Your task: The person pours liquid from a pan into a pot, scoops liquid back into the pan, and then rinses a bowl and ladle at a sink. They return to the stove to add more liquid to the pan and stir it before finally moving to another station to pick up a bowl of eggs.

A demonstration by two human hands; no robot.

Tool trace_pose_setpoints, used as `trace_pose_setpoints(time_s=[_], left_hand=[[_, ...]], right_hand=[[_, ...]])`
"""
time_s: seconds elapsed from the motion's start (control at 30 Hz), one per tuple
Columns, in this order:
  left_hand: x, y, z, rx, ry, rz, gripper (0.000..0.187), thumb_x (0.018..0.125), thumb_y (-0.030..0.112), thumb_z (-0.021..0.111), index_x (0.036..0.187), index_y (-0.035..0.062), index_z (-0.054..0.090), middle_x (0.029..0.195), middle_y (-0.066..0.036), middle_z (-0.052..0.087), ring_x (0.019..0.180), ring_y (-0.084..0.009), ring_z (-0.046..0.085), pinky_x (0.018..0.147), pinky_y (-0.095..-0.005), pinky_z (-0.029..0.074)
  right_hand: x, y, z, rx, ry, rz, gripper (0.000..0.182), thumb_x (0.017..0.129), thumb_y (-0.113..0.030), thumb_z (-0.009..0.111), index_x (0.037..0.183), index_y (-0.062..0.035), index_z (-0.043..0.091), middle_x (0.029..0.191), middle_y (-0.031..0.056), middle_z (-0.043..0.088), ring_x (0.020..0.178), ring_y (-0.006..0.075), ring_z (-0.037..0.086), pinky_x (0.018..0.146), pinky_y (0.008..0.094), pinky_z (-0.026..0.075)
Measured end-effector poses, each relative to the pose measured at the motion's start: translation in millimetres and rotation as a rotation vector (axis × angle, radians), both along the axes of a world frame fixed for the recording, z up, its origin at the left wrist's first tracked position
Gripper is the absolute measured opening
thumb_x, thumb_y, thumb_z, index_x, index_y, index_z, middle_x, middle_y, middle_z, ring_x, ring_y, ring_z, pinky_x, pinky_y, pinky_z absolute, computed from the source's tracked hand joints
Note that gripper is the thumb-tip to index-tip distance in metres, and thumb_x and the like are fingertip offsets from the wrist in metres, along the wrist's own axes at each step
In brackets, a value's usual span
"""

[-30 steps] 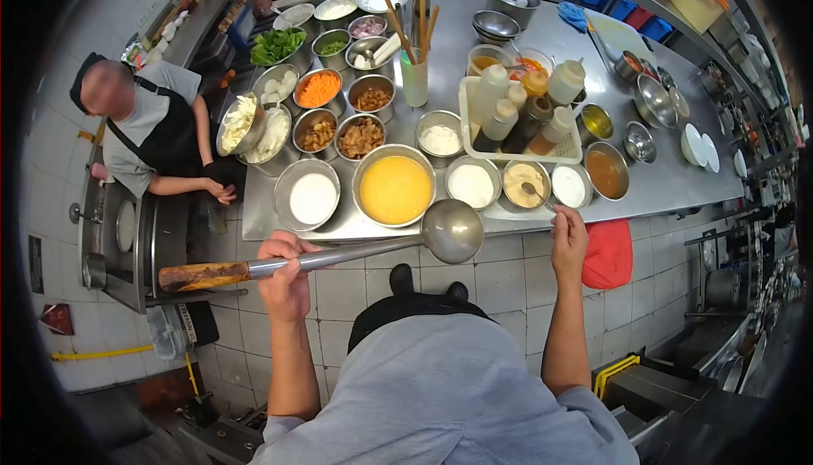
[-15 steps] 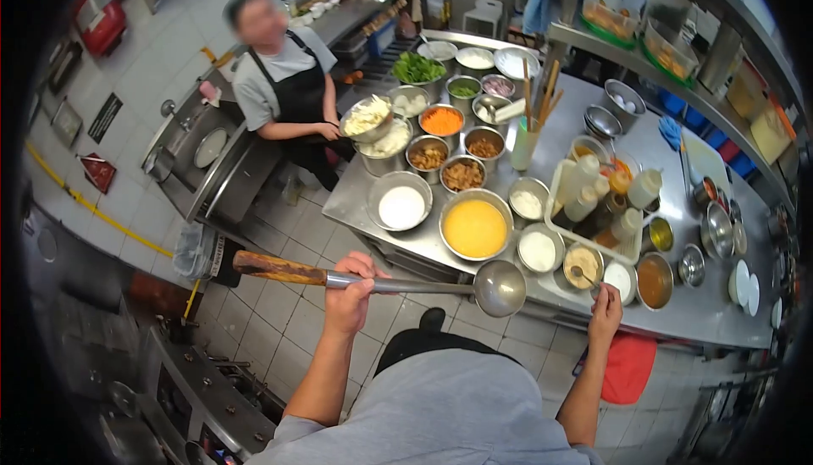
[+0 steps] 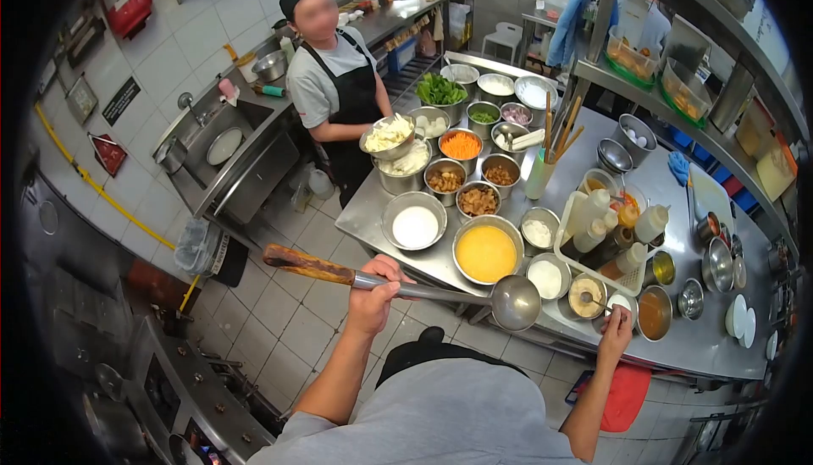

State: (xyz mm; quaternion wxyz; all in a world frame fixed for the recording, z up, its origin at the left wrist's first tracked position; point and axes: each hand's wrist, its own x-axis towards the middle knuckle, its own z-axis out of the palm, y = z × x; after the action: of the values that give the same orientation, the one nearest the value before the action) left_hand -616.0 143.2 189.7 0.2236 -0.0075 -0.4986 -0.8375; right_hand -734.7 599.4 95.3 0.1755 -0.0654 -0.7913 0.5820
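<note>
My left hand is closed around the metal shaft of a long ladle, just past its wooden handle. The ladle lies nearly level in front of my body, its bowl by the counter's near edge and appearing empty. My right hand pinches the handle of a spoon, whose tip is in a metal bowl of tan powder. Beside it stand a bowl of white powder, another white-filled bowl partly behind my right hand, and a bowl of brown sauce.
On the steel counter stand a bowl of yellow liquid, several ingredient bowls and a basket of squeeze bottles. Across the corner, a co-worker stands beside a bowl of pale pieces. A stove is at lower left.
The view has shifted, so the counter appears lower and further right. Both hands keep their grips, and the spoon stays in the tan powder. The ladle tilts slightly more, its bowl end lower.
</note>
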Motion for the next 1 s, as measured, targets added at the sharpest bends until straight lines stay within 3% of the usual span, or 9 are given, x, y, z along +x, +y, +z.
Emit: trace_pose_setpoints(time_s=[0.4,0.47,1.0], left_hand=[[-14.2,-7.8,-2.3,-0.002,-0.004,-0.033,0.011,0.081,0.003,0.059,0.088,0.0006,0.050,0.095,-0.009,0.046,0.088,-0.0248,0.062,0.069,-0.0398,0.060],[-17.4,-4.1,-0.9,-0.008,-0.008,-0.015,0.015,0.080,0.007,0.064,0.087,0.0013,0.052,0.092,-0.010,0.048,0.084,-0.0292,0.063,0.066,-0.0444,0.062],[-7.9,-3.0,-5.1,-0.042,-0.020,-0.014,0.014,0.080,0.008,0.065,0.084,0.0017,0.052,0.091,-0.010,0.046,0.083,-0.0294,0.062,0.066,-0.0455,0.061]], right_hand=[[-0.1,-1.0,0.0,0.032,-0.005,-0.003,0.022,0.101,-0.023,0.050,0.102,-0.0043,0.061,0.070,-0.0027,0.050,0.056,0.0028,0.040,0.047,0.0193,0.030],[-3.7,-2.3,-2.4,0.021,-0.021,0.000,0.022,0.101,-0.024,0.050,0.101,-0.0045,0.061,0.070,-0.0027,0.049,0.056,0.0028,0.039,0.047,0.0193,0.030],[-7.1,2.1,-13.6,-0.032,-0.052,-0.027,0.024,0.102,-0.026,0.048,0.104,-0.0065,0.061,0.073,-0.0031,0.050,0.057,0.0032,0.040,0.049,0.0183,0.032]])
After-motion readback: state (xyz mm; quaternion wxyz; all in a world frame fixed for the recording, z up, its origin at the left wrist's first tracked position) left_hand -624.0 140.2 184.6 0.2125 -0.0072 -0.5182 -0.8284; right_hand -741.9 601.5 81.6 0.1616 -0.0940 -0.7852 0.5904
